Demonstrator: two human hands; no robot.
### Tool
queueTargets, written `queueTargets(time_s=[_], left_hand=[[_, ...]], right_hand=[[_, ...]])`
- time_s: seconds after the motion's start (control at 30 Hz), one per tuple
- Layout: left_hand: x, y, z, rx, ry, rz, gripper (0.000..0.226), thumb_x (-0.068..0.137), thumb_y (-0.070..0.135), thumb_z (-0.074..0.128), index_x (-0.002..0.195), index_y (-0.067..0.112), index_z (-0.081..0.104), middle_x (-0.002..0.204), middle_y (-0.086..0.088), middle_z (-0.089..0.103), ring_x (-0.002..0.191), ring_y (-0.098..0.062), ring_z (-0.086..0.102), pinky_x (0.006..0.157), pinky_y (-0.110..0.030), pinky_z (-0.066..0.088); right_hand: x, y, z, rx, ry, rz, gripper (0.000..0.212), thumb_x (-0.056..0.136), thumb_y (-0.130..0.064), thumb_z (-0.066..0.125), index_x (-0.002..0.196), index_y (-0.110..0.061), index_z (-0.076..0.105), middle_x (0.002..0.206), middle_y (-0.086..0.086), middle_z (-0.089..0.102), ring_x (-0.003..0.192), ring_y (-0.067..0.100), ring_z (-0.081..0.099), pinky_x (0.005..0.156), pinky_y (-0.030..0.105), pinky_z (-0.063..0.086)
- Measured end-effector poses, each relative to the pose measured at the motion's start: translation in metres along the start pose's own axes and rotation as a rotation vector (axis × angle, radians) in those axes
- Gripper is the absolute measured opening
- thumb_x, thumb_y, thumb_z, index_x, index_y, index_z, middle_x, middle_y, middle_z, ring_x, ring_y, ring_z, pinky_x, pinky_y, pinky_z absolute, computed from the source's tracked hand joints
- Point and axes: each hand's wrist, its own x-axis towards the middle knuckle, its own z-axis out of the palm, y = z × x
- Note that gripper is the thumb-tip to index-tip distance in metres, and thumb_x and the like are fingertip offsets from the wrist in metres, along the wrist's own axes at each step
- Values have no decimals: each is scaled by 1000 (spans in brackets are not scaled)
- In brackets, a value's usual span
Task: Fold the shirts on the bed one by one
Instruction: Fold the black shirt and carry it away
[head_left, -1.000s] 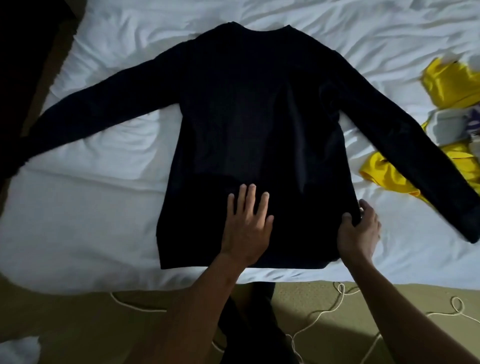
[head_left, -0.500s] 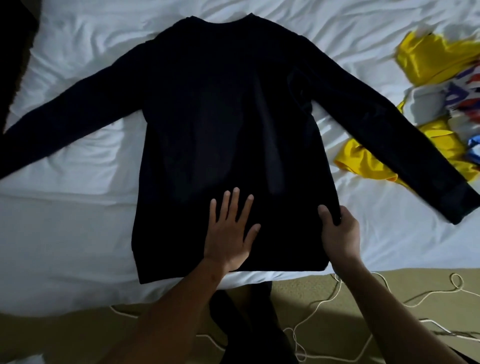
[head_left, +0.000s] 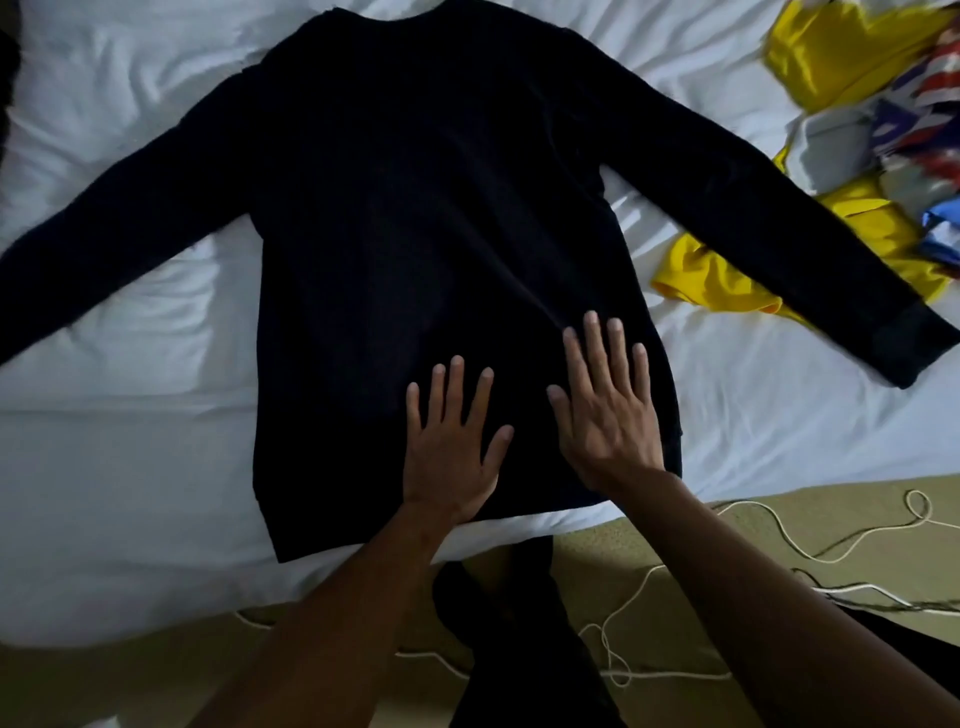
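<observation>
Head view: a black long-sleeved shirt (head_left: 441, 208) lies spread on the white sheet of the bed (head_left: 130, 441), neck away from the person and hem (head_left: 363, 540) close to the near edge.
Sleeves: the left sleeve (head_left: 104, 234) and right sleeve (head_left: 779, 234) both stretch outward at a slant; neither is folded in.
Left hand (head_left: 449, 452): palm down on the lower middle of the shirt, fingers straight and spread, gripping nothing.
Right hand (head_left: 608, 426): just beside the left one and nearer the shirt's right side seam, also flat with straight fingers, pressing the cloth without holding any of it.
Other clothes: a yellow garment (head_left: 696, 275) lies crumpled on the sheet with the right sleeve crossing over it. Beyond it, a heap of yellow, white and patterned cloth (head_left: 883, 130) sits at the far right, too blurred to sort into pieces.
Floor: a white cord (head_left: 779, 525) trails over the carpet beside the bed.
Step in hand: probably smoothing the body of the shirt flat before the first fold.
Done: the black shirt is laid out and mostly free of wrinkles.
Left: every fold of this shirt, both sleeves and body. The heap on the right looks unfolded too, and no finished shirt is in sight, so the task seems near its start.
</observation>
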Motion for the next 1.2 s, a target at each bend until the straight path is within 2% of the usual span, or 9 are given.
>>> queueTargets(time_s=[0.27, 0.37, 0.5, 0.67, 0.73, 0.83, 0.97, 1.1, 1.2], left_hand=[[3, 3, -4, -64, 69, -13, 66, 108, 55, 28, 159, 16, 40, 166, -21, 33, 154, -39, 29, 124, -63, 17], [19, 7, -15, -102, 182, -37, 49, 105, 46, 38, 129, 14, 66, 136, -19, 61, 127, -39, 55, 108, -62, 36], [65, 6, -37, -142, 207, -120, 34, 103, 44, 42, 97, 18, 63, 103, -6, 60, 95, -29, 56, 84, -49, 42], [133, 10, -57, -155, 310, -75, 24, 102, 33, 47, 97, 16, 63, 100, -7, 60, 88, -28, 56, 74, -47, 47], [167, 18, -65, -231, 355, -81, 20, 101, 29, 48, 95, 16, 62, 98, -5, 59, 88, -27, 55, 74, -47, 47], [215, 31, -73, -392, 391, -52, 14, 101, 22, 52, 93, 15, 61, 95, -4, 58, 87, -26, 54, 75, -45, 48], [275, 52, -76, -490, 392, 55, 14, 99, 18, 59, 91, 7, 63, 91, -6, 60, 86, -26, 55, 74, -45, 51], [323, 68, -80, -480, 298, -41, 26, 99, 32, 61, 99, 6, 66, 99, -8, 63, 95, -27, 58, 80, -47, 54], [346, 75, -86, -433, 46, -198, 52, 93, 54, 65, 120, 9, 61, 119, -8, 60, 113, -28, 56, 93, -45, 52]], right_hand=[[-8, 30, 11, -54, -77, 90, 72, 105, -55, 7, 166, -17, 6, 174, 7, -3, 160, 22, -11, 129, 46, -7], [13, 18, 5, -38, -32, 56, 68, 107, -51, 11, 166, -17, 6, 173, 10, -4, 159, 25, -13, 129, 48, -5], [46, 22, 13, -41, -92, 17, 69, 106, -54, 8, 166, -20, 4, 173, 9, -9, 159, 25, -16, 128, 46, -10], [81, 35, 10, -5, -55, 44, 74, 105, -57, 7, 166, -15, 11, 173, 10, -2, 159, 25, -12, 128, 46, -9], [104, 43, 0, 43, 13, 69, 69, 107, -52, 15, 163, -13, 24, 172, 12, 13, 160, 28, 4, 129, 48, 0], [151, 60, -18, 39, 276, 84, 49, 107, -40, 37, 144, -13, 56, 142, 10, 56, 126, 37, 50, 104, 52, 34], [237, 87, -35, 66, 467, 133, 28, 103, -31, 52, 121, -18, 69, 111, 11, 63, 97, 39, 54, 82, 49, 37], [325, 103, -53, 231, 427, 154, 27, 103, -27, 52, 119, -14, 69, 118, 14, 62, 108, 40, 52, 90, 51, 41], [385, 104, -65, 329, 198, 215, 37, 104, -33, 50, 134, -14, 60, 139, 10, 56, 129, 35, 45, 106, 48, 34]])
